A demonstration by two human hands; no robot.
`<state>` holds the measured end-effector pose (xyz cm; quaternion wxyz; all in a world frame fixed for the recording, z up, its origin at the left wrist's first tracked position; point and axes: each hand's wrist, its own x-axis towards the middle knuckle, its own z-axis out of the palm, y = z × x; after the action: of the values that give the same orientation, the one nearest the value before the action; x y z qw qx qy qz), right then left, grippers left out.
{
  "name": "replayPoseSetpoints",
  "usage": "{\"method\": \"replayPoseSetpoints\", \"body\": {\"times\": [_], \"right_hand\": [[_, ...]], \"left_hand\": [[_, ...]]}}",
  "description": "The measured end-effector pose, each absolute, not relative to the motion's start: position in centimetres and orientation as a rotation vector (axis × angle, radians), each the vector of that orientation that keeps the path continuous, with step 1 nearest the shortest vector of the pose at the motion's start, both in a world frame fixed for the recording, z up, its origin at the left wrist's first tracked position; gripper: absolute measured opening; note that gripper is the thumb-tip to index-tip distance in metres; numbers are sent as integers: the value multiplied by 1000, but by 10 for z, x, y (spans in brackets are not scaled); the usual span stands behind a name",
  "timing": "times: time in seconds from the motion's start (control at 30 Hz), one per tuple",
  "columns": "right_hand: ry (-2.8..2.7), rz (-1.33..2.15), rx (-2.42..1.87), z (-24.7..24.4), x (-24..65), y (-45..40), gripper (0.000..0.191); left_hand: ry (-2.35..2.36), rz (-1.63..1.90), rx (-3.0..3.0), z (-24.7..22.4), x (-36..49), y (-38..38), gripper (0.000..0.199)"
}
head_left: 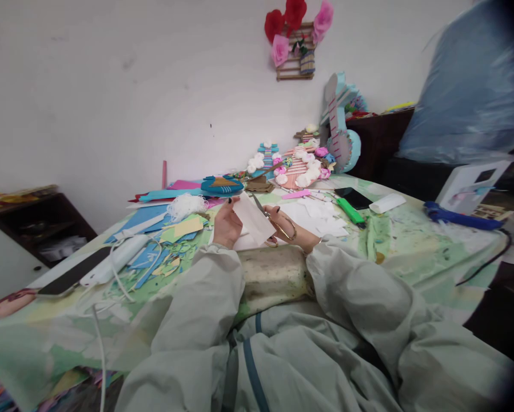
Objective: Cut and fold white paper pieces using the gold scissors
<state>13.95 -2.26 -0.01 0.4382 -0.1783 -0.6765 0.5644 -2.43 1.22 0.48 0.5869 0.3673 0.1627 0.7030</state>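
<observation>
A piece of white paper (252,219) is pinched in my left hand (228,225), thumb and fingers at its left edge. My right hand (291,227) grips a pair of scissors (287,228) with gold-coloured handles. The scissor blades point up and to the left, lying close against the paper's right side; I cannot tell whether they are cutting into it. More white paper sheets and scraps (323,214) lie on the table just right of my hands. Both hands are above the front part of the table.
The table (389,260) has a green patterned cover. To the left lie coloured paper scraps (166,260), a white power strip (113,260) with cables and a phone (74,272). A green cutter (350,212), a black phone (353,198) and a blue glue gun (458,216) lie right.
</observation>
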Motion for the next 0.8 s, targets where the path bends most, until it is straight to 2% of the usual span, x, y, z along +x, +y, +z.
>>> {"method": "replayPoseSetpoints", "body": {"times": [0.3, 0.6, 0.8], "right_hand": [[-1669, 1377, -381, 2, 138, -25, 63], [-1690, 1392, -297, -1, 139, -21, 54], [-1685, 1331, -380, -4, 138, -18, 65]], "left_hand": [[362, 1683, 861, -1, -23, 19, 25], [351, 1678, 850, 1, -21, 16, 19], [380, 1588, 884, 5, -21, 10, 31]]}}
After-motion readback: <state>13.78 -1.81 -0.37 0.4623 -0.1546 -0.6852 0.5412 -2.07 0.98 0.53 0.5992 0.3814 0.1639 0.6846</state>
